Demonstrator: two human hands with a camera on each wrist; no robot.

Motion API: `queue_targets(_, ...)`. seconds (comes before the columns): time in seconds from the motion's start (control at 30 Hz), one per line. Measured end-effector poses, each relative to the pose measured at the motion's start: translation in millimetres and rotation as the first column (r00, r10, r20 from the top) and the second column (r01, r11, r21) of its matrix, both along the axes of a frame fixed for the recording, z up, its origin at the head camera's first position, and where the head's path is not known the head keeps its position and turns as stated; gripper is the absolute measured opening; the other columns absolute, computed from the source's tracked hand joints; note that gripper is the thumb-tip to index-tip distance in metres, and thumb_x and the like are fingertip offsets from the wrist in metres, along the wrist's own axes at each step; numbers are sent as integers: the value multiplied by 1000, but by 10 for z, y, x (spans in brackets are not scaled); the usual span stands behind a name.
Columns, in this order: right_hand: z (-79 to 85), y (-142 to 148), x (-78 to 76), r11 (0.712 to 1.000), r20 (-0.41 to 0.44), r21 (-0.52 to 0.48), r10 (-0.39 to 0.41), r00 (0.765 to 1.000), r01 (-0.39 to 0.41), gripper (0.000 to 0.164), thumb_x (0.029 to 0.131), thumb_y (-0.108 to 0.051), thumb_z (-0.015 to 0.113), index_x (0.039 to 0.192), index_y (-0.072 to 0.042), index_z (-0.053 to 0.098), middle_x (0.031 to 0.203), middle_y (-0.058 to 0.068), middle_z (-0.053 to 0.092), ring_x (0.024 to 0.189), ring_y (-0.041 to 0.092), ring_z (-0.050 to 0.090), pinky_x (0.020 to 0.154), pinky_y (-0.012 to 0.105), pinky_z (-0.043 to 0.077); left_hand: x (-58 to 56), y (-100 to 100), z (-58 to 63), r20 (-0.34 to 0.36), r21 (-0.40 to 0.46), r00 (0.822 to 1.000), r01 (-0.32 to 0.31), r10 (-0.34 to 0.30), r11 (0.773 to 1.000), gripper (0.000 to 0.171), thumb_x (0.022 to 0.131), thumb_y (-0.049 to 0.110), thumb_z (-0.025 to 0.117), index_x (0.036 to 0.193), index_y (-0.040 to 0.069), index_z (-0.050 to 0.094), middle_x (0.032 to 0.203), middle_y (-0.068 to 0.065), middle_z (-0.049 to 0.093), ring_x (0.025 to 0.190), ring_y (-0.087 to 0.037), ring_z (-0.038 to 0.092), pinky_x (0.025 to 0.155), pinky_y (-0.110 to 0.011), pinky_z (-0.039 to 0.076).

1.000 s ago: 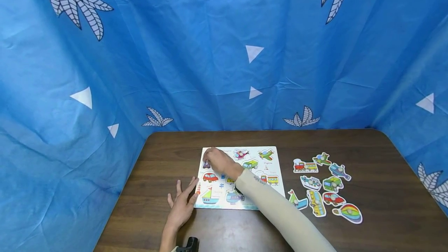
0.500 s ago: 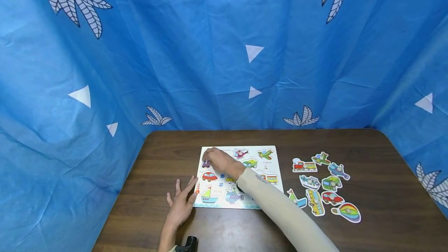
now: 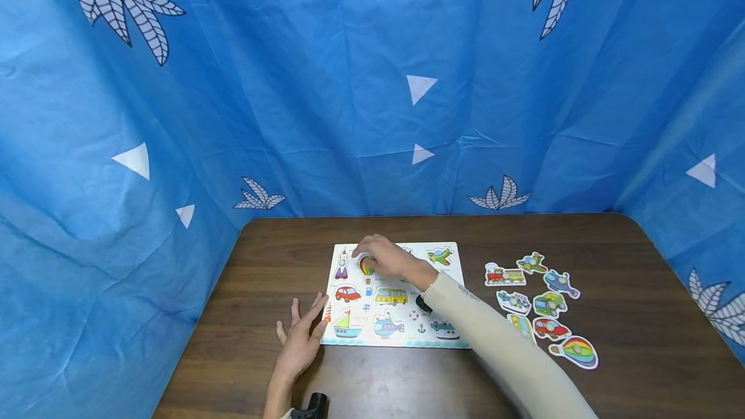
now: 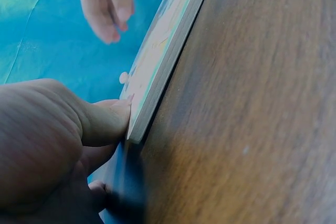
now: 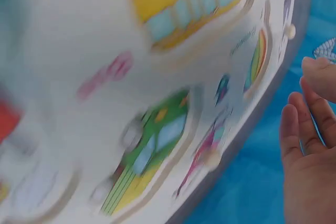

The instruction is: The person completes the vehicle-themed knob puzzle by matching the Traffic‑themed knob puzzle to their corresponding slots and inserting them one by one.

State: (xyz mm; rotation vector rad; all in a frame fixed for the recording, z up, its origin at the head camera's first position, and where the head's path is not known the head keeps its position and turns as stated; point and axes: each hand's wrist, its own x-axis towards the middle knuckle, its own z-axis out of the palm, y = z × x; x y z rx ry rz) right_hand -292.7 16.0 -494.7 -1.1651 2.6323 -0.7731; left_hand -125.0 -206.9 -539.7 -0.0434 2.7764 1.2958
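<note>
A white vehicle puzzle board (image 3: 412, 335) lies on the brown table in the head view. My left hand (image 3: 301, 344) rests at its left edge with fingers spread; in the left wrist view the thumb (image 4: 107, 121) presses on the board's corner. Over the upper part of the board hovers my right hand (image 3: 390, 258), holding nothing, its fingers loosely bent in the right wrist view. Close to its fingertips is the hot-air balloon picture (image 3: 367, 266). To the left, a rocket (image 3: 341, 265) shows in the board's upper left. Wooden knobs (image 5: 211, 159) stand up from the board.
Several loose puzzle pieces lie right of the board, among them a train (image 3: 504, 275), a green truck (image 3: 549, 304), a red car (image 3: 550, 328) and a hot-air balloon piece (image 3: 576, 351). My right sleeve (image 3: 500, 344) crosses the board's right side. A blue curtain (image 3: 372, 115) hangs behind the table.
My right hand has lifted off the rocket and moved right, uncovering the rocket, the balloon picture and the yellow bus. The right sleeve now covers the sailboat piece. My left hand stays put.
</note>
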Motion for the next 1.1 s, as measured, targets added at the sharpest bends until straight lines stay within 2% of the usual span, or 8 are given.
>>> queue_targets(0.27,77,365,33,999,20,-40,-33,999,34,27,98,-5,61,123,-10,70,129,6,65,127,27,56,107,44,46,-9,-12,-9,-6,-4,1000,-4,4,1000,49,100,12,57,149,15,50,158,-11,40,151,-52,-5,105,-77,-18)
queue_targets(0.53,142,676,56,995,7,-98,-33,999,34,26,97,-3,64,121,-6,70,123,6,68,118,26,61,99,45,50,-16,0,-19,4,-1,1000,-16,16,1000,50,99,9,58,148,16,51,158,-9,40,152,-50,-5,106,-76,-19)
queue_targets(0.83,136,1156,87,988,-60,-148,-54,997,45,26,93,1,67,118,-7,72,118,5,70,115,27,63,97,49,51,-32,12,-23,-2,-3,1000,-15,15,1000,50,100,8,57,149,14,50,158,-10,39,152,-50,-5,106,-75,-19)
queue_targets(0.97,150,1405,127,987,-73,-148,-79,994,68,26,92,1,68,117,-7,72,117,5,70,113,27,64,94,49,52,-27,10,-10,-6,6,1000,-8,8,1000,51,99,8,58,149,14,50,158,-10,39,151,-51,-5,105,-76,-19)
queue_targets(1.1,153,1653,194,984,-45,-126,-131,990,124,25,93,-1,67,117,-8,72,118,5,70,113,27,64,92,48,53,-11,4,0,3,12,1000,-11,11,1000,51,99,7,58,149,14,50,159,-10,39,151,-51,-6,105,-76,-19)
